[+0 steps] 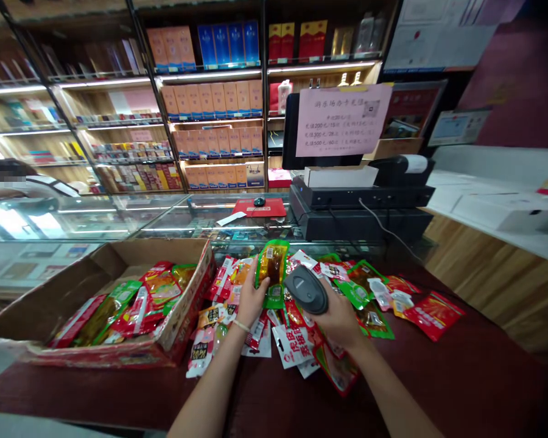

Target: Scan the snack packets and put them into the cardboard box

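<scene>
Pinched in my left hand (251,298) is a green snack packet (274,264), held upright with a barcode label facing me. My right hand (342,316) is wrapped around a dark grey barcode scanner (305,289), whose head sits just right of the packet. Below and around both hands, a heap of red, green and white snack packets (292,347) lies on the dark red counter (420,377). To the left stands an open cardboard box (95,356) with several red and green packets (153,292) inside.
Behind the heap are a glass display case (164,213), a red mat (274,208) with a computer mouse (259,201), and a monitor (291,134) bearing a pink notice. A receipt printer (397,170) tops the cash drawer unit. At far left is another person (22,188).
</scene>
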`<state>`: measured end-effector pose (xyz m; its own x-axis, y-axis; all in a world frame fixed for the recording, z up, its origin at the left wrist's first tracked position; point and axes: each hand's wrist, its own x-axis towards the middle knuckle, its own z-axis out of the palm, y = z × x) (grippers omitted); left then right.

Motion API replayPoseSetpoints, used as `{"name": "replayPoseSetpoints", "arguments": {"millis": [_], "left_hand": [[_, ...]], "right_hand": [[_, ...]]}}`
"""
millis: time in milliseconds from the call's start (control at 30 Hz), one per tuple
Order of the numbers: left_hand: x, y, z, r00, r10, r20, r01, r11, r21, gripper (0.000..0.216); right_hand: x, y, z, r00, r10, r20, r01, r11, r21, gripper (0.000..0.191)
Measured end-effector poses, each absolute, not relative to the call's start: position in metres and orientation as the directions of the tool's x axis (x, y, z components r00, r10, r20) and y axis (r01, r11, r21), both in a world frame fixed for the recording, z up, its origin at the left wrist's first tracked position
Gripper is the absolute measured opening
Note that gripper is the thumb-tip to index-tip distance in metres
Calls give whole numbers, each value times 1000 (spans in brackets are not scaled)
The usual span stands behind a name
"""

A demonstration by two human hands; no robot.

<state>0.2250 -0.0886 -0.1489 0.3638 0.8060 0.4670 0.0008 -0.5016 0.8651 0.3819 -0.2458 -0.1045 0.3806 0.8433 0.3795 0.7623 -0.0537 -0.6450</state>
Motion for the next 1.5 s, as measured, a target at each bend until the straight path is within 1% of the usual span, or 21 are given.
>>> {"name": "replayPoseSetpoints", "arguments": {"millis": [133, 233, 333, 433, 500, 600, 667, 700, 767, 867, 967, 1033, 1100, 1233, 1333, 1500], "left_hand": [[226, -92, -141, 317, 820, 476, -14, -498, 867, 57], [223, -99, -115, 241, 810, 535, 15, -554, 832, 59], [204, -108, -73, 258, 741, 619, 146, -664, 733, 58], [163, -111, -32, 335, 668, 664, 348, -743, 572, 56], [127, -107, -13, 341, 667, 662, 514, -722, 463, 54], [69, -91, -2, 259, 704, 661, 748, -579, 324, 51], [34, -77, -4, 184, 709, 681, 826, -488, 284, 51], [19, -69, -7, 174, 706, 687, 837, -473, 275, 53], [-3, -56, -15, 213, 701, 680, 823, -504, 262, 53], [-16, -48, -25, 311, 693, 651, 766, -588, 260, 47], [-7, -56, -26, 319, 683, 657, 728, -621, 292, 41], [6, -67, -23, 339, 666, 664, 696, -653, 300, 38], [24, -79, -21, 394, 639, 661, 642, -706, 300, 36], [65, -103, -24, 528, 588, 612, 480, -802, 356, 35], [102, -121, -36, 597, 544, 590, 374, -839, 395, 36], [169, -153, -64, 735, 407, 542, 196, -893, 405, 36]], "right_hand": [[383, -246, -106, 413, 833, 368, 738, -69, -672, 52], [385, -243, -108, 477, 802, 360, 706, -106, -700, 52], [383, -239, -104, 507, 781, 364, 698, -125, -705, 51], [379, -235, -95, 504, 774, 383, 712, -121, -692, 52], [374, -230, -89, 489, 770, 410, 720, -91, -688, 52], [365, -220, -86, 461, 768, 445, 726, -38, -686, 54], [357, -214, -85, 445, 772, 453, 729, -18, -684, 53], [353, -211, -85, 438, 776, 454, 730, -12, -684, 53], [344, -207, -84, 427, 786, 447, 729, -7, -684, 51], [333, -205, -81, 414, 807, 421, 727, -15, -686, 50], [330, -207, -77, 403, 820, 406, 741, -32, -671, 51], [333, -211, -75, 401, 820, 409, 755, -43, -655, 53], [340, -218, -75, 408, 817, 408, 758, -54, -650, 55], [360, -247, -80, 453, 815, 361, 753, -133, -644, 52], [378, -277, -87, 496, 798, 341, 752, -200, -628, 51], [409, -329, -100, 565, 759, 323, 718, -259, -646, 49]]}}
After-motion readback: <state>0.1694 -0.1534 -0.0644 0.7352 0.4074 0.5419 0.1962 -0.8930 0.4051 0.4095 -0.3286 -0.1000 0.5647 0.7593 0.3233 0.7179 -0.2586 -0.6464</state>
